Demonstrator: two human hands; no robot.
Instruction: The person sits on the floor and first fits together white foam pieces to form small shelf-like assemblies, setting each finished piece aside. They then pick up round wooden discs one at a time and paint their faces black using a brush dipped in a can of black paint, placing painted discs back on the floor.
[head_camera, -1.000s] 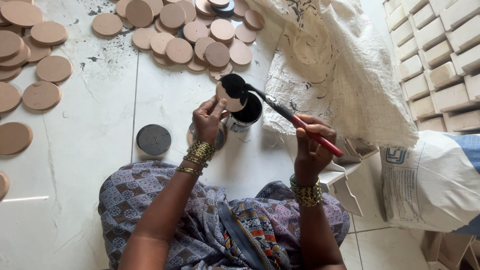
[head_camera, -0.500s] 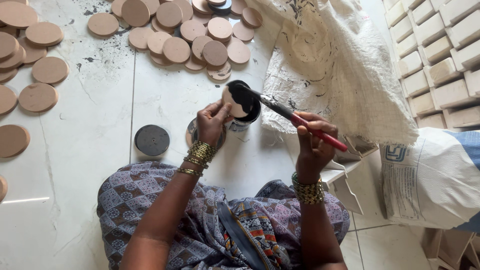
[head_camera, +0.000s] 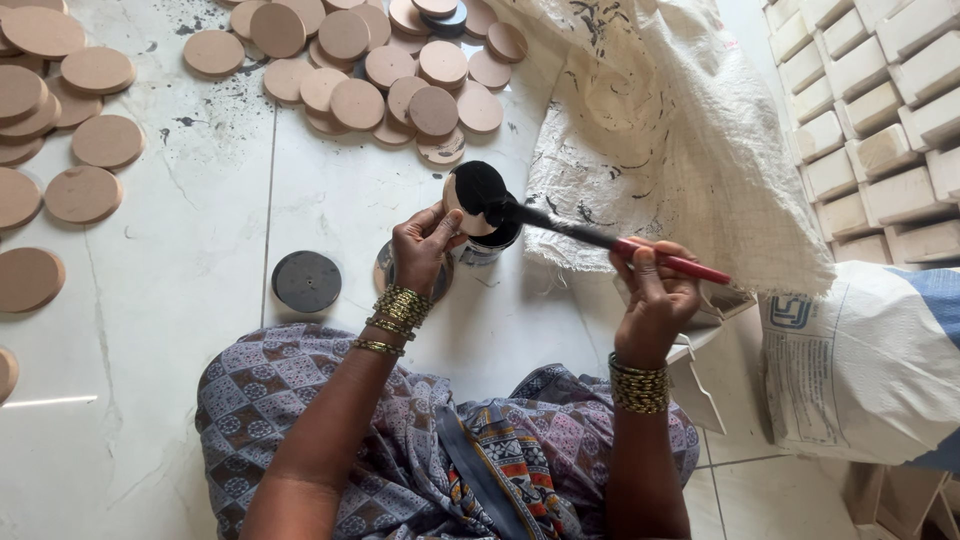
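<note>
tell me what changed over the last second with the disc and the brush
The brush, held in the right hand, kept stroking the round disc in the left hand; black now covers more of its face than before. Both hands shifted only slightly, and neither grip was let go. The paint tin, the grey disc on the floor and the pile of bare discs stayed put.

White marble-tiled floor (head_camera: 180, 330) speckled with black paint, daylit, with pale blocks (head_camera: 880, 110) stacked at right.

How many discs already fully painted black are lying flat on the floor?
1 for sure: the dark disc on the tile left of the left hand. A dark-edged one at the top of the far pile may be another; others could be hidden in stacks.
</note>
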